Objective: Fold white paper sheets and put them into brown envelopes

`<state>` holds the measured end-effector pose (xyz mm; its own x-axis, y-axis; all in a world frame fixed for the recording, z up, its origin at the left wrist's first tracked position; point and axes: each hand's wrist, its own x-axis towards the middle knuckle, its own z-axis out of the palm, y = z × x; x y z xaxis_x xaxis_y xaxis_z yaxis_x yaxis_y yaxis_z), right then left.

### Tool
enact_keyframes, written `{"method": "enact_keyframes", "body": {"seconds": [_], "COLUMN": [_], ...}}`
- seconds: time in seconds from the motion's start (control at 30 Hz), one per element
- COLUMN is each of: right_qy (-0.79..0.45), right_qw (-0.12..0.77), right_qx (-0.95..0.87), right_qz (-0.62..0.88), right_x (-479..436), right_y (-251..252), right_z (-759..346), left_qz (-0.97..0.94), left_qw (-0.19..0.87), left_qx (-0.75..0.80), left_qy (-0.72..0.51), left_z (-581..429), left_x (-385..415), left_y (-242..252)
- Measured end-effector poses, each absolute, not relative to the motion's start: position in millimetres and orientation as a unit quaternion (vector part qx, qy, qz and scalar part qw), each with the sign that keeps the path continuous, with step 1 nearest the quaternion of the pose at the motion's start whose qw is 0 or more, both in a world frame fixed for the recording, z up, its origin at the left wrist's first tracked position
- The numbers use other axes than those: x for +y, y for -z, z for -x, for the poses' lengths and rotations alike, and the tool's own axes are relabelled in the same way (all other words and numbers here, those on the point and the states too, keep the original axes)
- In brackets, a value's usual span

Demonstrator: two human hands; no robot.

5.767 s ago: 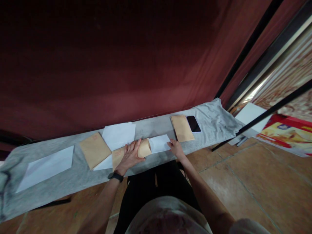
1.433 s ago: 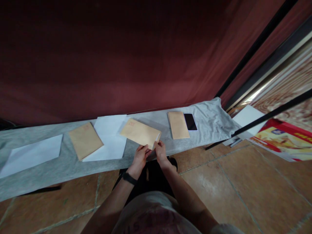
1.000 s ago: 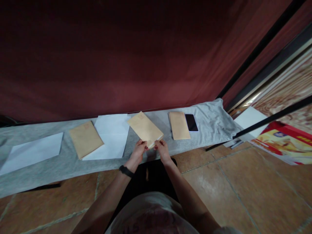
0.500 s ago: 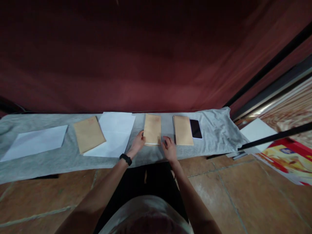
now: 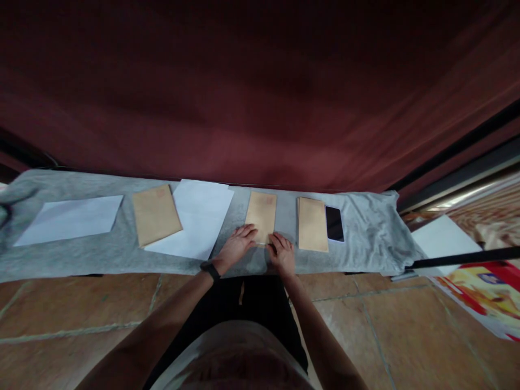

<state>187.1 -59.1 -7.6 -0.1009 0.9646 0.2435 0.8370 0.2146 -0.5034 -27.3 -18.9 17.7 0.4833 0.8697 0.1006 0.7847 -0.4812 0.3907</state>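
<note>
A brown paper envelope [image 5: 262, 210] lies upright before me on the grey cloth, a faint reddish print near its top right. My left hand [image 5: 236, 246], with a dark band on the wrist, rests its stretched fingers flat on the envelope's lower left part. At the lower right corner, my right hand [image 5: 282, 253] has its bent fingers pressed together on the envelope's edge. A thin pale strip shows along the bottom edge between the hands. To the right is a stack of brown envelopes [image 5: 312, 223].
A dark-screened phone [image 5: 335, 223] touches the stack's right side. On the left, another brown envelope [image 5: 157, 215] overlaps white paper sheets [image 5: 202, 208]; a further white sheet [image 5: 71, 219] lies beyond. The grey cloth [image 5: 368, 233] covers a narrow table against a dark red curtain [image 5: 244, 119].
My left hand has gone from gripping the envelope's left edge to lying over its lower part. My right hand has come onto the lower right corner. The pale bottom strip looks narrower.
</note>
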Motion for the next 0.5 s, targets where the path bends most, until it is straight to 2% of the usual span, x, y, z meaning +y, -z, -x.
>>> {"method": "enact_keyframes", "body": {"seconds": [0.17, 0.5], "right_qy": [-0.091, -0.075], "right_qw": [0.277, 0.286], "right_qx": [-0.731, -0.737], "right_qz": [0.617, 0.608], "right_x": [-58.7, -58.4], "right_y": [8.4, 9.4], "right_z": [-183.9, -184.4], "left_qz": [-0.888, -0.914], "left_qw": [0.075, 0.052], "left_qx": [0.450, 0.401], "left_qy": [-0.057, -0.008], "left_z": [36.4, 39.5], "left_x": [-11.3, -5.7], "left_y": [-17.7, -22.6]}}
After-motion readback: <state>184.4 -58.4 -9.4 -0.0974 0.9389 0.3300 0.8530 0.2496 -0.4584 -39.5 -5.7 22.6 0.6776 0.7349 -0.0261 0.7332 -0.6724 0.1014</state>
